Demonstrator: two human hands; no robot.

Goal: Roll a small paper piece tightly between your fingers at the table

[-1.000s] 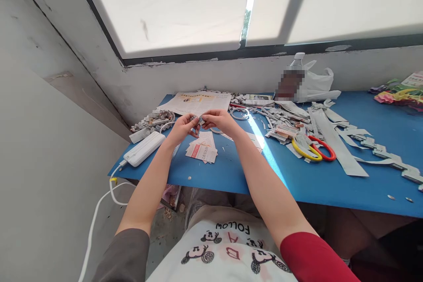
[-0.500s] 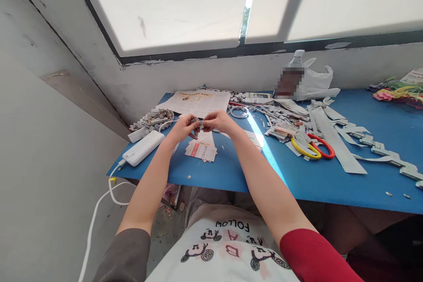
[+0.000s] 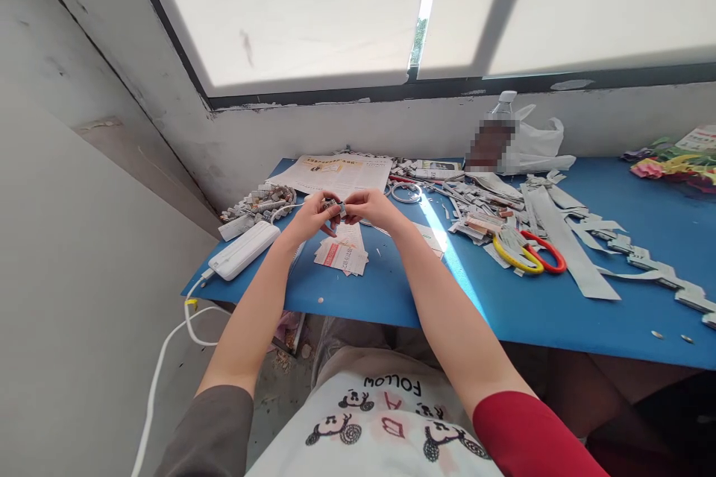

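Over the left part of the blue table, my left hand [image 3: 313,218] and my right hand [image 3: 366,207] meet at the fingertips. Between them is a small folded piece of printed paper [image 3: 342,209], pinched from both sides. My fingers cover much of it, so its full shape is hidden. Just below my hands lie several printed paper pieces [image 3: 342,256] in a loose stack, one with a red band. A sheet of newspaper [image 3: 335,173] lies flat behind my hands.
Left of my forearm sits a white power strip [image 3: 245,250] with a cable, beside a heap of folded paper [image 3: 260,205]. To the right are scissors [image 3: 540,250] with yellow and red handles, paper strips [image 3: 570,246], a bottle [image 3: 492,138] and a plastic bag [image 3: 540,138].
The folded paper between my fingertips shows a little more and has turned slightly. Both hands stay in nearly the same place; the camera view has shifted slightly.
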